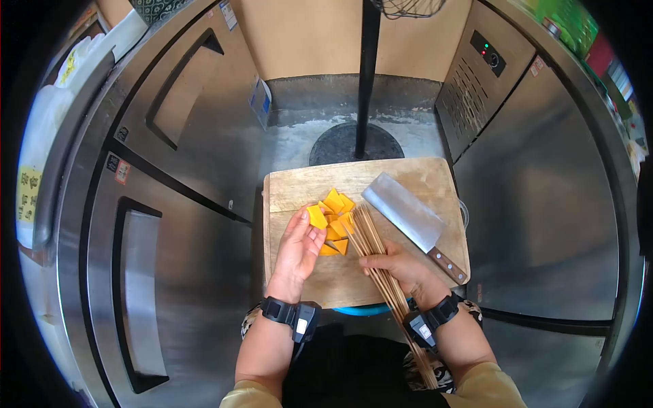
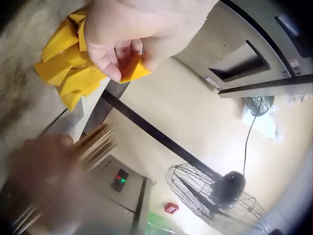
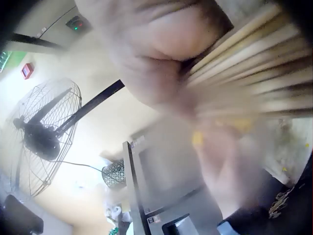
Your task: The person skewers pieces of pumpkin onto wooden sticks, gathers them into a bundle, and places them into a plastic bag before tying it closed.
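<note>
My left hand (image 1: 296, 250) pinches one orange-yellow piece (image 1: 317, 217) between thumb and fingers, above the left part of the wooden cutting board (image 1: 299, 289). In the left wrist view the same piece (image 2: 135, 70) shows at the fingertips of the left hand (image 2: 142, 24). My right hand (image 1: 401, 268) grips a bundle of thin wooden sticks (image 1: 381, 272), their upper ends beside the other cut pieces (image 1: 333, 202) on the board. The right wrist view shows the sticks (image 3: 254, 63) held in the right hand (image 3: 156, 54), with the left hand blurred below.
A cleaver (image 1: 408, 212) lies slantwise on the board's right side, its wooden handle toward the near right corner. Steel cabinets (image 1: 183, 272) stand on the left and right. Behind the board, a black pole rises from a round base (image 1: 326, 144); a wire fan (image 2: 215, 196) tops it.
</note>
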The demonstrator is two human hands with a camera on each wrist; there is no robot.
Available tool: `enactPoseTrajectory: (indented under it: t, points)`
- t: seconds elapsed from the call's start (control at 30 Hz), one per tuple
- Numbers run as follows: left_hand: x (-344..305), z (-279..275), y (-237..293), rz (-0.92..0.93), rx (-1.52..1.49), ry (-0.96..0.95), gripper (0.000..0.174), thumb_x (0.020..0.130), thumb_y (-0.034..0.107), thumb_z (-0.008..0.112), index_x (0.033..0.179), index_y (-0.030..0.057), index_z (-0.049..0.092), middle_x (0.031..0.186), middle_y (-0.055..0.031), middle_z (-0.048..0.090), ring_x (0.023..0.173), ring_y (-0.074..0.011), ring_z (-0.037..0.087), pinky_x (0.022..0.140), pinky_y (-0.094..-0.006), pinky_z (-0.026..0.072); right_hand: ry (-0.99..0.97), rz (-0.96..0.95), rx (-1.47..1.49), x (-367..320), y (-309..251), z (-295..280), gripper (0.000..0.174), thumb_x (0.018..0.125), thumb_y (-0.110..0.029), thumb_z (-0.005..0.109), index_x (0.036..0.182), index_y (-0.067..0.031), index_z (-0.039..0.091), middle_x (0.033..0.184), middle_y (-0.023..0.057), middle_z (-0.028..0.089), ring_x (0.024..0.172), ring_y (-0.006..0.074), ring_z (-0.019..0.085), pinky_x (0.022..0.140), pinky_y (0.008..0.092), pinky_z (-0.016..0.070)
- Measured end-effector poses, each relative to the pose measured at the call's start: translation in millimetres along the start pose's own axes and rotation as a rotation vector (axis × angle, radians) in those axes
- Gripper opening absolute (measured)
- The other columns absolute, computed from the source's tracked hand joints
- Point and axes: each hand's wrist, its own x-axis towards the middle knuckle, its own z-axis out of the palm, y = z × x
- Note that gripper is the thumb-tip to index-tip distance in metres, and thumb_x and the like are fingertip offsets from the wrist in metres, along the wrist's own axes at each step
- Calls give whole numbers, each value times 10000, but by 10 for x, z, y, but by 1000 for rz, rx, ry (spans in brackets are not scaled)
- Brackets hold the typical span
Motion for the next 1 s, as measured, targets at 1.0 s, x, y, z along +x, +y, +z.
enactPoseTrajectory:
  t: [1.0]
  points:
    - [-27, 160, -85, -113, -54, 42, 262, 963, 310, 441, 1081, 85, 505, 907, -47, 588, 612, -74, 466, 551, -201, 382, 28, 15, -19, 74, -66, 248, 238, 777, -37, 698, 944, -31, 529, 691, 74, 607, 485, 79, 524, 437, 168, 395]
